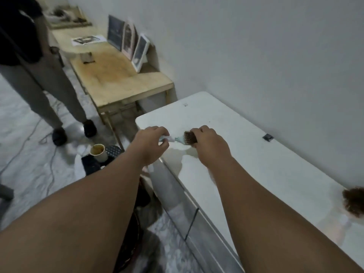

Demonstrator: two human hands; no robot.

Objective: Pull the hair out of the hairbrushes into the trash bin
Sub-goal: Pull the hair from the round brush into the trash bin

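Judging by the white table (256, 164), you are not far yet, I think: one big brown hair clump (353, 200) lies at its right edge, well apart from your hands. Loose hair or a 2nd full brush, I cannot tell. — A

Agree. The trash bin I cannot make out w/ certainty; something dark sits below the table edge near you, but it is blurred. So no hair shows as dropped in. — B

Your left hand (150, 143) has its fingers closed round the pale handle. Your right hand (208, 143) is curled over the head and the hair on it; fingertips are hidden, so pinch or full grip, I cannot say. — A

Yes. The hairbrush (188, 137) is held betw. both hands, approx. level, just above the table near its left edge. Round head, pale pins, brown hair (186, 133) matted thick on it. In my judgement the pulling is left for you to do, then the drop. — B
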